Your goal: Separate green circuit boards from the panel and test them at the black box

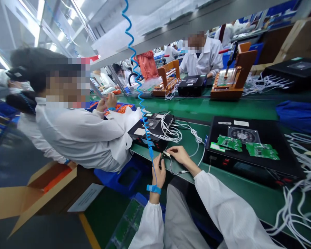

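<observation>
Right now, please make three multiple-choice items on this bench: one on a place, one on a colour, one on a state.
1. Where do the green circuit boards lie?
A. On the black unit at the right
B. In the cardboard box
C. On the floor

2. What colour is the wrist strap on the left hand?
A. Red
B. Blue
C. Yellow

3. How do the two hands stand?
A. Both flat and free
B. One behind the back
C. Both pinched on a small part with a thin white wire

Key: 1 A, the boards rest on the black unit. 2 B, the band is blue, like its coiled cord. 3 C, the right hand meets the left at the part.
</observation>
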The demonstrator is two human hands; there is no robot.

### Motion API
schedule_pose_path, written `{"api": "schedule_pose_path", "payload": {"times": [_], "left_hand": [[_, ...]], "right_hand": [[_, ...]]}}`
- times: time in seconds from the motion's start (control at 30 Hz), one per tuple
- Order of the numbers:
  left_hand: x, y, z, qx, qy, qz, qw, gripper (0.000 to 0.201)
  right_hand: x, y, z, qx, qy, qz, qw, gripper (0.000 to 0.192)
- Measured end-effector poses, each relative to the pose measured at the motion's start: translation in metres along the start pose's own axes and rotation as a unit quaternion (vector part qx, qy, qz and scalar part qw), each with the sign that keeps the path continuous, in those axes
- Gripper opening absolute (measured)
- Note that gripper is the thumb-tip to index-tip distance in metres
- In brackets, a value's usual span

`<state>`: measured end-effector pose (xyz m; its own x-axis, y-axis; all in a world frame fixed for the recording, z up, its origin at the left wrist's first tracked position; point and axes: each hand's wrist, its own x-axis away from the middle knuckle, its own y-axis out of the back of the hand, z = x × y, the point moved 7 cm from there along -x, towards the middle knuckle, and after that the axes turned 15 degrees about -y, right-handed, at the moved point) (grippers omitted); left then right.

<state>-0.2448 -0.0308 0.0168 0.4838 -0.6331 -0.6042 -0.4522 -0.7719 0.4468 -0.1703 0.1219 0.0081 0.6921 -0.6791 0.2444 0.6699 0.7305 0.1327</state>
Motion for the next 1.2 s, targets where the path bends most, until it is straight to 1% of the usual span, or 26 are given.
{"api": "schedule_pose_path", "payload": {"times": [0.1, 0.17, 0.2, 0.27, 0.37, 0.43, 0.5, 0.6, 0.63, 0.7, 0.73, 0.77, 0.8, 0.83, 0.9, 0.97, 1.0, 1.03, 1.1, 1.13, 1.2], "left_hand": [[0.002, 0.014, -0.005, -0.004, 0.026, -0.070, 0.997, 0.041], [-0.004, 0.019, -0.013, 0.013, 0.020, -0.091, 0.996, 0.042], [-0.009, 0.019, -0.017, 0.024, 0.012, -0.090, 0.996, 0.043], [-0.017, 0.015, -0.025, 0.047, -0.004, -0.066, 0.997, 0.044], [-0.023, 0.006, -0.029, 0.074, -0.013, -0.033, 0.997, 0.046], [-0.024, 0.004, -0.027, 0.095, -0.004, -0.031, 0.995, 0.048], [-0.025, 0.005, -0.023, 0.121, 0.017, -0.037, 0.992, 0.050], [-0.029, 0.016, -0.022, 0.129, 0.042, -0.046, 0.990, 0.045], [-0.031, 0.021, -0.026, 0.119, 0.040, -0.052, 0.991, 0.042], [-0.034, 0.028, -0.041, 0.106, 0.026, -0.069, 0.992, 0.036], [-0.034, 0.029, -0.051, 0.111, 0.020, -0.077, 0.991, 0.032], [-0.033, 0.026, -0.064, 0.128, 0.014, -0.079, 0.988, 0.029], [-0.031, 0.019, -0.078, 0.156, 0.012, -0.070, 0.985, 0.027], [-0.028, 0.007, -0.093, 0.191, 0.009, -0.046, 0.981, 0.028], [-0.018, -0.027, -0.130, 0.253, -0.009, 0.045, 0.966, 0.032], [-0.005, -0.066, -0.168, 0.293, -0.049, 0.145, 0.944, 0.032], [0.002, -0.084, -0.184, 0.305, -0.072, 0.176, 0.933, 0.031], [0.008, -0.099, -0.198, 0.316, -0.091, 0.190, 0.925, 0.028], [0.019, -0.124, -0.216, 0.340, -0.111, 0.194, 0.914, 0.026], [0.025, -0.136, -0.221, 0.356, -0.110, 0.197, 0.907, 0.028], [0.037, -0.157, -0.225, 0.390, -0.093, 0.224, 0.888, 0.030]], "right_hand": [[0.007, 0.000, 0.002, 0.013, -0.001, -0.008, 1.000, 0.020], [0.014, 0.001, 0.005, 0.032, 0.006, -0.021, 0.999, 0.020], [0.019, 0.002, 0.008, 0.046, 0.012, -0.031, 0.998, 0.021], [0.030, 0.005, 0.013, 0.073, 0.026, -0.057, 0.995, 0.022], [0.049, 0.014, 0.022, 0.096, 0.057, -0.100, 0.989, 0.023], [0.068, 0.022, 0.028, 0.105, 0.086, -0.125, 0.983, 0.023], [0.092, 0.032, 0.033, 0.111, 0.118, -0.145, 0.976, 0.025], [0.136, 0.050, 0.036, 0.120, 0.166, -0.167, 0.964, 0.025], [0.151, 0.057, 0.034, 0.126, 0.180, -0.173, 0.960, 0.023], [0.178, 0.075, 0.024, 0.141, 0.195, -0.201, 0.950, 0.018], [0.188, 0.086, 0.016, 0.147, 0.192, -0.221, 0.945, 0.024], [0.196, 0.097, 0.005, 0.151, 0.180, -0.242, 0.942, 0.035], [0.200, 0.108, -0.006, 0.151, 0.158, -0.256, 0.942, 0.046], [0.203, 0.118, -0.019, 0.144, 0.127, -0.263, 0.946, 0.053], [0.202, 0.131, -0.044, 0.102, 0.051, -0.240, 0.964, 0.061], [0.200, 0.138, -0.063, 0.030, -0.010, -0.202, 0.979, 0.065], [0.200, 0.140, -0.069, -0.007, -0.030, -0.190, 0.981, 0.066], [0.201, 0.141, -0.072, -0.039, -0.043, -0.187, 0.981, 0.068], [0.205, 0.145, -0.074, -0.074, -0.051, -0.197, 0.976, 0.072], [0.207, 0.145, -0.073, -0.079, -0.045, -0.198, 0.976, 0.075], [0.211, 0.142, -0.065, -0.073, -0.008, -0.180, 0.981, 0.082]]}}
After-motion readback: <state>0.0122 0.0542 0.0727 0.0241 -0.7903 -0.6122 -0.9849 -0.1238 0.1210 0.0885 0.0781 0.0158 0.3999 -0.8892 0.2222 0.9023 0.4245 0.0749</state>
